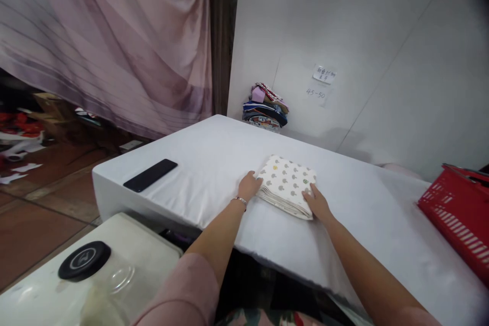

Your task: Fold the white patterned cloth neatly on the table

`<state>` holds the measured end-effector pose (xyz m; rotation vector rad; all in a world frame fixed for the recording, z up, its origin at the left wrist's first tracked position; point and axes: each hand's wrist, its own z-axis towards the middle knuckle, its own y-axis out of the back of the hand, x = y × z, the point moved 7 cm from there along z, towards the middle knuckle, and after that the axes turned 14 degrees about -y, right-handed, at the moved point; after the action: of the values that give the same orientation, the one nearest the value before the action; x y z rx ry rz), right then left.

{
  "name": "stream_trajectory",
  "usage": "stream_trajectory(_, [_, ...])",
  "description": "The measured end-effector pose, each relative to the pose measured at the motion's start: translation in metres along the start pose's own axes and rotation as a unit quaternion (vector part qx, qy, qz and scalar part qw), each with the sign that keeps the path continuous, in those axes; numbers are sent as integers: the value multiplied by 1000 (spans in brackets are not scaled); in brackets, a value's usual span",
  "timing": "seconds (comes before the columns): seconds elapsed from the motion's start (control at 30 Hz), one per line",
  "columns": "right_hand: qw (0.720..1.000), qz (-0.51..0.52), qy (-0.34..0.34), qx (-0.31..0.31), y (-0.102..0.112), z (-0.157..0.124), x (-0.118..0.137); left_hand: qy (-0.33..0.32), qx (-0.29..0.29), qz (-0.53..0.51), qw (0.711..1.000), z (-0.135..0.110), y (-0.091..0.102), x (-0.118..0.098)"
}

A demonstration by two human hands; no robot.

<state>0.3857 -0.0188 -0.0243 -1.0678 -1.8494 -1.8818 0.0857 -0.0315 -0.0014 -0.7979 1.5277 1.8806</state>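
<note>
A folded white cloth [288, 183] printed with small grey tree-like shapes lies flat on the white-covered table [214, 147]. Its several layers show along the near edge. At its left edge is my left hand [249, 186], with a bracelet at the wrist and the fingers closed on the side of the cloth. My right hand [318, 204] grips the right edge, thumb lying on the top face; its other fingertips are partly hidden.
A black phone [151, 175] lies on the table's left part. Folded fabrics [265, 107] are stacked by the wall. A red basket [458, 214] stands at the right. Lower left, a pale surface [141, 249] carries a round black object [84, 261]. A pink curtain [153, 35] hangs behind.
</note>
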Motion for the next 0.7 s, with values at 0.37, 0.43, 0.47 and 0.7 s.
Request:
stream_trajectory(0.37, [996, -60, 52, -37, 7, -3, 7, -79, -78, -129, 985, -19, 6, 18])
stream_trajectory(0.43, [992, -66, 91, -65, 9, -10, 16, -84, -94, -139, 982, -23, 10, 20])
stream_trajectory(0.47, [989, -63, 114, -73, 9, -16, 22, -85, -100, -142, 981, -25, 12, 22])
stream_trajectory(0.7, [935, -59, 348, -5, -16, -82, 95, -119, -88, -176, 973, -47, 11, 22])
